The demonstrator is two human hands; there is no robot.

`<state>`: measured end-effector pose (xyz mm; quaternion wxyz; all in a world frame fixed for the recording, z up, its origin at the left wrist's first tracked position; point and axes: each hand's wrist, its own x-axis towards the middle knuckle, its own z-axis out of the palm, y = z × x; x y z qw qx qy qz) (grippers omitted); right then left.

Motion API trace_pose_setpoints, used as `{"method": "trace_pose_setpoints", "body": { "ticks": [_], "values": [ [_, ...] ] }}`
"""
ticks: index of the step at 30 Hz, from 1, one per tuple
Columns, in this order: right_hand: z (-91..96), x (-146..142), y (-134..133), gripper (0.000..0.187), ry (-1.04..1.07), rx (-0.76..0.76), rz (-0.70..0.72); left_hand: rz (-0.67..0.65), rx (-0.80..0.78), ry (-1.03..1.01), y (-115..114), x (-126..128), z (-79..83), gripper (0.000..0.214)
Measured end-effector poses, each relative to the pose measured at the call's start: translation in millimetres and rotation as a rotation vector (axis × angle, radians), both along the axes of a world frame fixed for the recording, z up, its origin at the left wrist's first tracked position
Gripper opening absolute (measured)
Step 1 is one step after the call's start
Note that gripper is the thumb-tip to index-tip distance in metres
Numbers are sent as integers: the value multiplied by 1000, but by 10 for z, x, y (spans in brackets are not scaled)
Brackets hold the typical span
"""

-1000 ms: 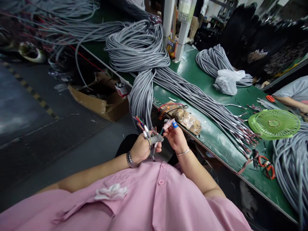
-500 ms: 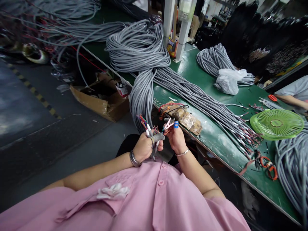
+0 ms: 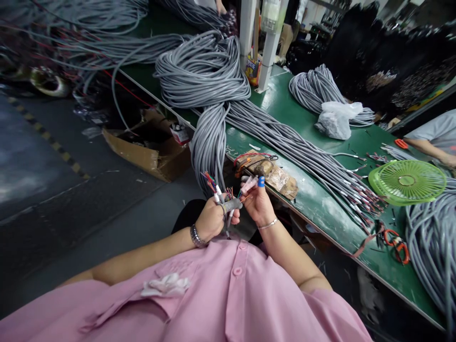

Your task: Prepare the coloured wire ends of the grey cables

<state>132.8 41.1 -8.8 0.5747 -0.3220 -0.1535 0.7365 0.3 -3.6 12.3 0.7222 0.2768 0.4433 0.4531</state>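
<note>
My left hand (image 3: pixel 212 219) is closed around several grey cables (image 3: pixel 218 194), whose stripped ends fan out in thin coloured wires (image 3: pixel 209 179). Its thumb has a grey wrapping. Close beside it, my right hand (image 3: pixel 261 206) has a blue covering on the thumb tip and pinches at the thin wires of one cable. Pale pinkish-white pieces (image 3: pixel 250 184) show at its fingertips; whether they are finger wrappings or a small tool I cannot make out. Just beyond the hands, a tape-wrapped brown block (image 3: pixel 276 176) sits at the table edge.
Coiled grey cable (image 3: pixel 203 71) lies on the green table (image 3: pixel 270 102), with a long cable bundle (image 3: pixel 285 135) running right. A green fan (image 3: pixel 406 181), orange-handled scissors (image 3: pixel 397 244) and a plastic bag (image 3: pixel 335 121) are there too. A cardboard box (image 3: pixel 142 154) stands left; another person's arm (image 3: pixel 427 148) is at right.
The pale pieces at my right fingertips stood apart in a V and now lie closer together. My left hand keeps its hold on the cables. Another person's hand appears at the top.
</note>
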Motion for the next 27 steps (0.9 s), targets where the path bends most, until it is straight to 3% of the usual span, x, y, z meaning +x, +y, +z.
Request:
{"method": "trace_pose_setpoints", "body": {
  "ticks": [3, 10, 18, 27],
  "values": [
    [27, 28, -28, 44, 3, -17, 34, 3, 22, 2, -44, -56, 11, 26],
    [55, 40, -86, 30, -67, 58, 51, 86, 51, -31, -83, -82, 28, 26],
    [-75, 15, -55, 47, -196, 156, -20, 130, 27, -57, -24, 18, 69, 28],
    [-50, -38, 27, 34, -39, 2, -40, 152, 0, -22, 0, 50, 13, 28]
  ]
}}
